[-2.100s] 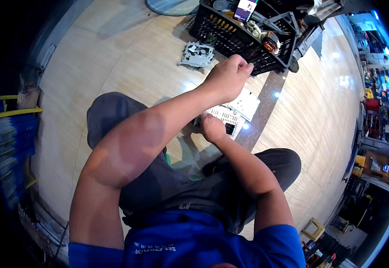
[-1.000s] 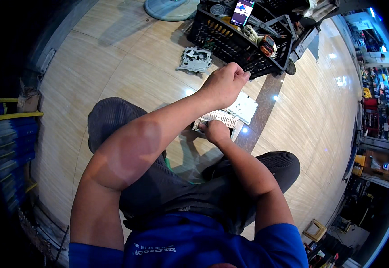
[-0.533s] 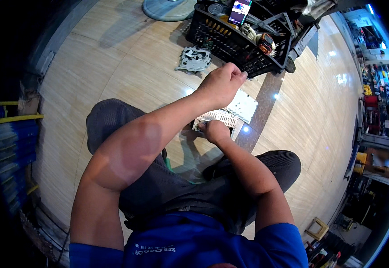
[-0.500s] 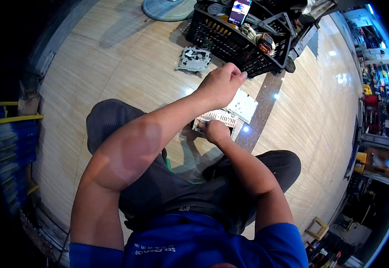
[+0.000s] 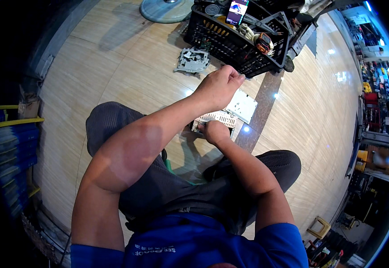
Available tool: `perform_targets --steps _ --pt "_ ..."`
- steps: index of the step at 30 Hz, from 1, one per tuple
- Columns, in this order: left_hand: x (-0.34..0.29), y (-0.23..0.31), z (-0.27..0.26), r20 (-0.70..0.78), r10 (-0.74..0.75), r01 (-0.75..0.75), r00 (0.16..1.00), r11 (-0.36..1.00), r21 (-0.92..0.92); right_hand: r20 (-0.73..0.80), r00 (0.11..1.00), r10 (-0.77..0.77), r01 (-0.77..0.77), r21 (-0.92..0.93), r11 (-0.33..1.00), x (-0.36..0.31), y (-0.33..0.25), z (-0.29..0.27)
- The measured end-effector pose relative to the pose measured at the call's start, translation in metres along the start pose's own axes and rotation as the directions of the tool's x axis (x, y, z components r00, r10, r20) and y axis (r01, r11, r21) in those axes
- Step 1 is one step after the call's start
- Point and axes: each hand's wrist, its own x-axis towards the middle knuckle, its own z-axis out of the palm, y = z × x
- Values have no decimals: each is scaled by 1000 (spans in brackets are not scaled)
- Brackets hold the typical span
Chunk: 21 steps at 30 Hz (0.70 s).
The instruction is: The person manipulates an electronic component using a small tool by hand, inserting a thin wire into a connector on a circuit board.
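My left hand [image 5: 218, 90] reaches forward over the floor, its thumb and fingers pinched together beside the black crate. Whatever those fingertips hold, if anything, is too small to make out. Closer to me, my right hand [image 5: 217, 132] has its fingers curled on the front of a pale metal box with slotted vents [image 5: 221, 118], resting on the floor between my legs. Part of the box is covered by that hand. Just beyond it lies a flat whitish metal plate with small holes [image 5: 242, 106], right of my left wrist.
A black plastic crate [image 5: 221, 41] full of tools and parts stands ahead, with a lit phone [image 5: 237, 12] propped on it. Left of it lies a grey metal frame [image 5: 192, 60]. A round base [image 5: 167, 10] stands farther off. Blue bins [image 5: 18, 152] are at the left.
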Motion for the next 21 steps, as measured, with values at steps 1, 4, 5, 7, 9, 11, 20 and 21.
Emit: perform_targets --steps 1,4,5,7,9,11,20,21 --pt "0 0 0 4 1 -1 1000 1000 6 0 1000 -1 1 0 1000 0 0 0" --pt "-1 0 -1 13 -1 1 1000 1000 1 -33 999 -23 23 -15 1000 0 -1 0" --pt "-1 1 -1 12 -1 1 1000 1000 1 -43 999 -34 34 -21 999 0 -1 0" --pt "-1 2 -2 23 -21 21 1000 1000 3 -51 998 -47 46 -28 999 1 -1 1" --pt "-1 2 -2 29 -18 18 999 1000 0 -67 995 -71 69 -32 997 3 0 2" --pt "-1 1 -1 34 -16 16 999 1000 -2 -66 994 -86 83 -44 996 5 1 5" --pt "-1 -1 -1 42 -17 16 999 1000 25 -83 990 -118 113 -57 992 8 2 8" --pt "-1 -1 -1 45 -13 12 999 1000 24 -91 989 -119 114 -59 992 8 2 8"
